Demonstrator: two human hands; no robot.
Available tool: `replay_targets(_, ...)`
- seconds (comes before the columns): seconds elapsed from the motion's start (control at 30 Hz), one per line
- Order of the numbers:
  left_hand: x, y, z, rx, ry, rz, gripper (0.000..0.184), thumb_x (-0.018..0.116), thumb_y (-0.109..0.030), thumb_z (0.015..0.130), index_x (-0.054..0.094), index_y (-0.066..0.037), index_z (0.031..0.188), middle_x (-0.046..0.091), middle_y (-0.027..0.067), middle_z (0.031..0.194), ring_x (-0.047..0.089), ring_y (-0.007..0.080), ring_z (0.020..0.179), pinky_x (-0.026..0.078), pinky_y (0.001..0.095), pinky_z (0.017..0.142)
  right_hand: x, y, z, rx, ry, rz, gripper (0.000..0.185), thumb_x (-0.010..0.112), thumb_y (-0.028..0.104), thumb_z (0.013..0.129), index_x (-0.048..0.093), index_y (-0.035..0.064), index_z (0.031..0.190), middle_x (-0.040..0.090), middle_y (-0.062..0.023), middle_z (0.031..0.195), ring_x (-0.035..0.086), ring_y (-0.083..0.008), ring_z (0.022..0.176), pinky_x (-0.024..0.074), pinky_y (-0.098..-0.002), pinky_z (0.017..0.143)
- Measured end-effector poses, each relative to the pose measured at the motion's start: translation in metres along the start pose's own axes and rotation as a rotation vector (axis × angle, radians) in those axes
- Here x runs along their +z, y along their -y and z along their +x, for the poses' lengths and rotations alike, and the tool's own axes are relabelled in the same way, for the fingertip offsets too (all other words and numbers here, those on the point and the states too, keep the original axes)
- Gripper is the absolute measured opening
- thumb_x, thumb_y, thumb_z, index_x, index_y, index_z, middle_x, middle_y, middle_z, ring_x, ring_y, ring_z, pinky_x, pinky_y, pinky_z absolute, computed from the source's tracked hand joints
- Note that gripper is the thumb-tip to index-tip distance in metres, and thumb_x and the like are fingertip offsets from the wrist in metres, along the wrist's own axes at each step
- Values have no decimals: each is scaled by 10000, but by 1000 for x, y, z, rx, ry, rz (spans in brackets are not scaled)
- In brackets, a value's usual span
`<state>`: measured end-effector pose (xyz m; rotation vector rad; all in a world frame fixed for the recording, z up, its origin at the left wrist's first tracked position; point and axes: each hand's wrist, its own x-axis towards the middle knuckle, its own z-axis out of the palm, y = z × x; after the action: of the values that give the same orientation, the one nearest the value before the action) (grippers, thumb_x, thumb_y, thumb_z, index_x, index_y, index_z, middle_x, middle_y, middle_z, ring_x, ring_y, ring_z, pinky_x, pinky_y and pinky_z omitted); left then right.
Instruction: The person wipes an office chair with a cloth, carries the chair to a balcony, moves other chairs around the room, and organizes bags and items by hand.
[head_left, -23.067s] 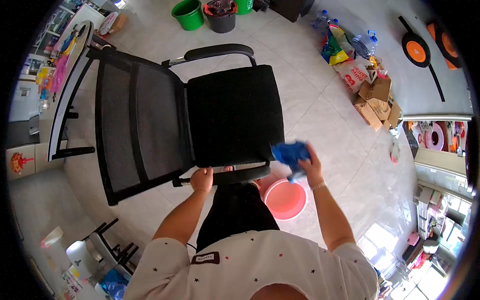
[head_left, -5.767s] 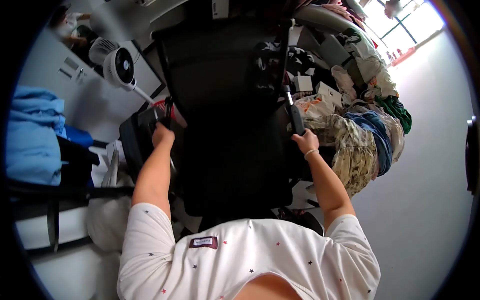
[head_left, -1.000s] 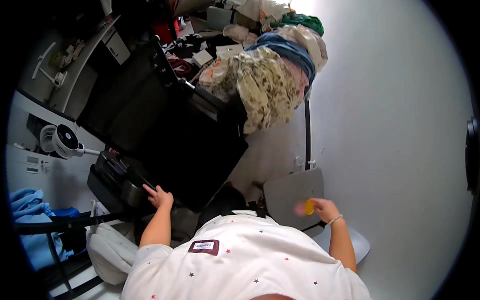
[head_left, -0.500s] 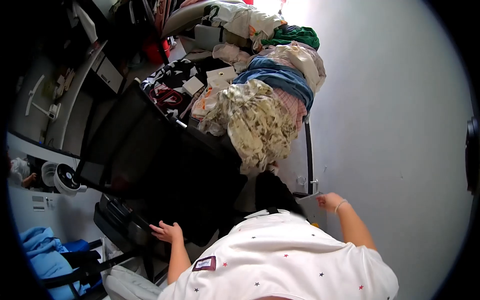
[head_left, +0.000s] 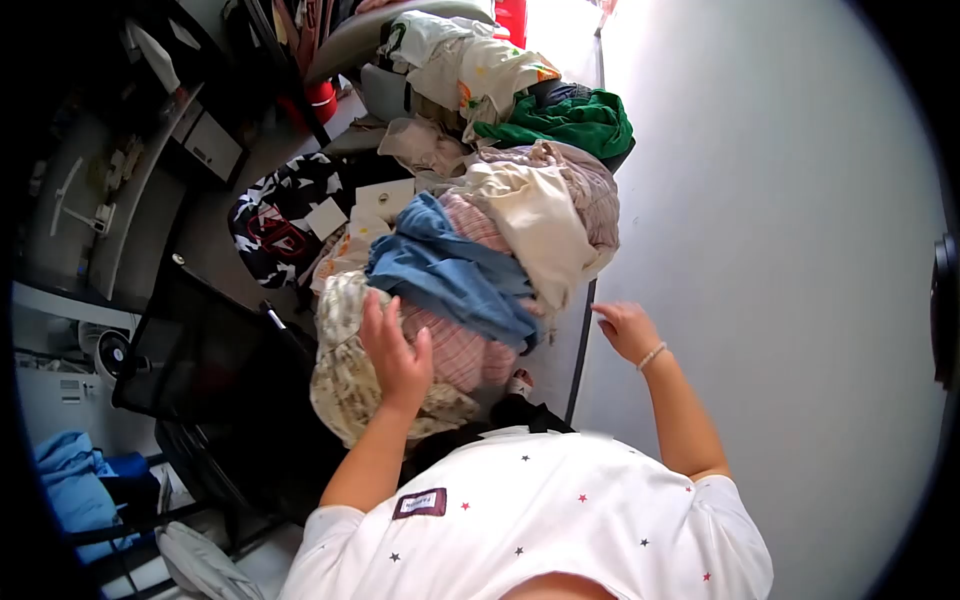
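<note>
My left hand (head_left: 396, 352), fingers spread, is over the near side of a clothes pile, at the edge of a cream dress-like garment with a dark print (head_left: 345, 385). Beside its fingers are a blue denim-like garment (head_left: 450, 275) and pink plaid cloth (head_left: 455, 350). Whether the fingertips press on the fabric I cannot make out. To the right, my right hand (head_left: 628, 332), with a beaded bracelet on the wrist, hangs near the white wall, its fingers loosely stretched and nothing visible in them. Closest to it is a cream cloth (head_left: 535, 220) on the pile.
Farther back on the pile lie a green garment (head_left: 570, 125) and white printed clothes (head_left: 480, 70). A black bag with white stars (head_left: 285, 215) and a small white box (head_left: 326, 218) are on the left. A black mesh chair (head_left: 190, 340) stands near my left side; the wall (head_left: 780, 300) borders the right.
I have moved closer to the pile. My left hand has gone from beside the chair to the clothes. My right hand has risen along the wall; a thin grey item near it no longer shows.
</note>
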<state>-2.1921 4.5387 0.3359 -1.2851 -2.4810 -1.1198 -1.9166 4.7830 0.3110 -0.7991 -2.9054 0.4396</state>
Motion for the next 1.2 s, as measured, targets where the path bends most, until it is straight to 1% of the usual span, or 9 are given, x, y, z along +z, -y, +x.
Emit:
replay_targets(0.1, 69, 5, 8, -10, 228, 378, 543, 482, -273, 830, 346, -35, 1299, 261, 159, 1410, 211, 369, 1304, 143, 520, 1050, -30, -31, 48, -66, -99, 99, 214, 573, 60, 750, 604, 88, 960, 630, -79, 868, 578, -270, 828, 443, -366, 731)
replay_targets(0.17, 85, 10, 0, 2, 150, 406, 519, 395, -265, 843, 350, 5, 1285, 254, 194, 1403, 191, 386, 1309, 120, 540, 1053, -37, -51, 81, -113, -154, 166, 223, 575, 36, 743, 603, 75, 961, 630, -90, 894, 580, -272, 840, 453, -366, 728)
replay_targets(0.43, 100, 23, 1, -31, 86, 431, 515, 496, -159, 679, 420, 28, 1153, 322, 233, 1347, 260, 439, 1263, 178, 604, 1006, -80, -112, 227, -201, -260, 277, 300, 579, 12, 731, 587, 45, 1028, 613, -127, 973, 570, -297, 916, 465, -358, 797)
replay_targets(0.63, 102, 23, 2, -35, 81, 475, 478, 506, -261, 692, 446, -7, 1092, 367, 229, 1304, 310, 448, 1228, 232, 625, 970, -98, -179, 359, -299, -394, 33, 346, 601, 117, 768, 556, 52, 1105, 590, -115, 1068, 531, -286, 1022, 406, -377, 890)
replay_targets(0.67, 100, 18, 6, -51, 95, 467, 402, 491, -163, 671, 445, 25, 1023, 382, 243, 1272, 323, 467, 1205, 242, 624, 960, -99, -190, 379, -310, -410, 8, 352, 603, 137, 775, 552, 46, 1111, 585, -120, 1077, 529, -291, 1027, 406, -377, 891)
replay_targets(0.9, 84, -16, 39, -162, 180, 421, 483, 500, -146, 646, 389, -7, 1095, 371, 220, 1284, 336, 445, 1203, 220, 620, 975, -66, -299, 516, 82, -95, 325, 599, 564, 399, 826, 434, -8, 1246, 484, -234, 1217, 441, -361, 1154, 355, -384, 958)
replay_targets(1.07, 109, -81, 87, -653, -71, 586, 394, 420, 30, 657, 478, -8, 1045, 428, 167, 1281, 349, 353, 1235, 220, 502, 1024, -28, -330, 614, 79, 212, 577, 776, 581, 436, 818, 240, -7, 1356, 385, -226, 1318, 397, -307, 1208, 315, -344, 990)
replay_targets(1.13, 138, -108, 96, -936, -421, 568, 457, 451, 12, 698, 434, -2, 1155, 385, 182, 1307, 333, 355, 1239, 225, 427, 1038, -24, -297, 642, 117, 405, 997, 777, 574, 416, 840, 177, 28, 1384, 356, -198, 1353, 432, -282, 1170, 333, -342, 970)
replay_targets(1.2, 188, -120, 64, -1292, -793, 376, 514, 492, -80, 810, 324, 0, 1289, 306, 182, 1362, 290, 315, 1267, 204, 362, 1049, 39, -326, 695, 2, 379, 713, 662, 512, 480, 844, 330, 72, 1332, 400, -199, 1305, 458, -303, 1128, 352, -351, 944)
